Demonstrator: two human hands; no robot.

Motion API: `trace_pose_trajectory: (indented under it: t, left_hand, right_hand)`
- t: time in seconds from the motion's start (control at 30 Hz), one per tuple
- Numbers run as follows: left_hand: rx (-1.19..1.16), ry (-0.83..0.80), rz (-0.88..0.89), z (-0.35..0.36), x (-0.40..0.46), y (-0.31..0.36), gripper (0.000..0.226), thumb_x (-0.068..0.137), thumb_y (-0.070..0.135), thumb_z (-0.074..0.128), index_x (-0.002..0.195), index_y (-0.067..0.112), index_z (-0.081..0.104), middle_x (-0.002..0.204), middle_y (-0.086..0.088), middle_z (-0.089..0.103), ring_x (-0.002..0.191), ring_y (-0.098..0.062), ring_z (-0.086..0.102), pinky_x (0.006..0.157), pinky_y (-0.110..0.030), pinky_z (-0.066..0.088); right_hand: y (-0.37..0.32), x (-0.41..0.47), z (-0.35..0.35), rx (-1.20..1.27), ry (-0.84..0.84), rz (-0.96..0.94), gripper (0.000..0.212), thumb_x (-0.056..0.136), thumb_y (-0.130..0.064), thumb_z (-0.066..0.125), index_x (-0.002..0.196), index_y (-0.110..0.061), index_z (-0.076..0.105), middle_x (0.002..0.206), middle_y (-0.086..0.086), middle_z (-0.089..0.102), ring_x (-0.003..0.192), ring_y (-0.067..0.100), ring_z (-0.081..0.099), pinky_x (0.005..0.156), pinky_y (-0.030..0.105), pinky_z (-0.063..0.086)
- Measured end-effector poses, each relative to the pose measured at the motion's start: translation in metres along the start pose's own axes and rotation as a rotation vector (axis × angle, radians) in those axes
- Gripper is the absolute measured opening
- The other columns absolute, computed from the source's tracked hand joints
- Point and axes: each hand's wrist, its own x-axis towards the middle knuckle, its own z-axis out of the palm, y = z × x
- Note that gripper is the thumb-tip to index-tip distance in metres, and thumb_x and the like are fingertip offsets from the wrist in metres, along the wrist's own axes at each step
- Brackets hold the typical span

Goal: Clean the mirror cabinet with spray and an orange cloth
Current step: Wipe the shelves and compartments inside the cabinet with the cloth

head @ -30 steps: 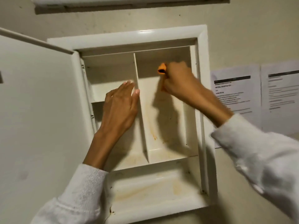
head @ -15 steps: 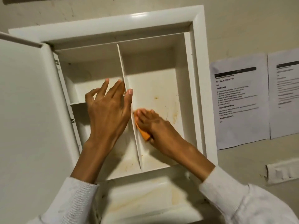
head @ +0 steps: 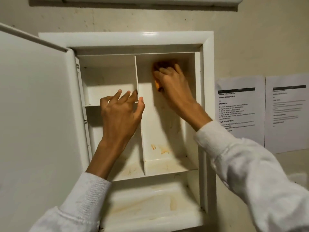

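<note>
The white wall cabinet (head: 209,67) stands open, its door (head: 33,114) swung out to the left. A vertical divider (head: 140,131) splits the inside into two compartments. My right hand (head: 172,84) presses the orange cloth (head: 157,84) against the back wall high in the right compartment; most of the cloth is hidden under the fingers. My left hand (head: 120,113) rests on the divider's front edge with fingers spread and lightly bent. Orange-brown stains (head: 160,149) mark the lower back of the right compartment. No spray bottle is in view.
A small shelf (head: 93,106) crosses the left compartment. The bottom shelf (head: 150,206) is stained yellowish. Two printed sheets (head: 239,113) hang on the wall to the right of the cabinet. A white ledge (head: 133,0) runs along the top.
My right hand has swept the cloth from beside the divider at mid height up to the top of the right compartment. My left hand stays at the divider.
</note>
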Motion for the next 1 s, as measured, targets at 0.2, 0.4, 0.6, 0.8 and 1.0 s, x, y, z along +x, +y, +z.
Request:
trace_pose_trajectory:
  t: [0.2,0.4,0.6,0.8,1.0]
  left_hand:
    - [0.005,0.043,-0.015,0.007,0.002,-0.002,0.038,0.100,0.035,0.048,0.117,0.014,0.074,0.116,-0.007,0.073,0.123,-0.026,0.061,0.097,-0.041,0.037]
    - [-0.028,0.062,-0.065,0.004,0.001,0.004,0.038,0.100,0.036,0.045,0.114,0.017,0.075,0.097,-0.003,0.078,0.096,-0.022,0.071,0.096,-0.041,0.037]
    - [0.027,-0.046,-0.044,-0.002,0.002,0.001,0.045,0.101,0.041,0.037,0.123,0.020,0.071,0.104,-0.004,0.077,0.093,-0.026,0.070,0.095,-0.040,0.037]
    - [0.079,-0.062,-0.021,-0.001,0.004,-0.001,0.051,0.100,0.044,0.033,0.112,0.016,0.074,0.100,-0.008,0.077,0.090,-0.030,0.070,0.092,-0.041,0.038]
    - [0.045,0.024,-0.019,0.008,0.001,-0.006,0.051,0.101,0.047,0.036,0.108,0.017,0.076,0.096,-0.006,0.078,0.088,-0.029,0.070,0.094,-0.039,0.037]
  right_hand:
    - [-0.015,-0.061,0.054,0.276,-0.151,0.032,0.058,0.098,-0.008,0.050,0.153,-0.013,0.033,0.163,0.004,0.024,0.153,0.019,0.014,0.125,0.029,0.003]
    - [-0.043,-0.151,0.054,0.489,-0.213,0.301,0.016,0.087,-0.023,0.068,0.084,-0.008,0.074,0.090,0.006,0.075,0.096,0.030,0.070,0.085,0.035,0.059]
    - [-0.019,-0.078,0.003,0.311,-0.611,0.140,0.026,0.087,-0.007,0.055,0.100,-0.009,0.077,0.105,0.014,0.074,0.099,0.033,0.068,0.091,0.045,0.054]
    - [-0.001,-0.014,-0.014,-0.347,-0.060,-0.026,0.061,0.094,-0.005,0.055,0.149,0.007,0.031,0.153,0.029,0.035,0.145,0.041,0.028,0.123,0.048,0.009]
    - [-0.023,-0.054,0.039,-0.228,-0.282,0.251,0.064,0.100,-0.002,0.032,0.149,0.016,-0.005,0.158,0.038,-0.002,0.150,0.046,0.003,0.124,0.046,0.009]
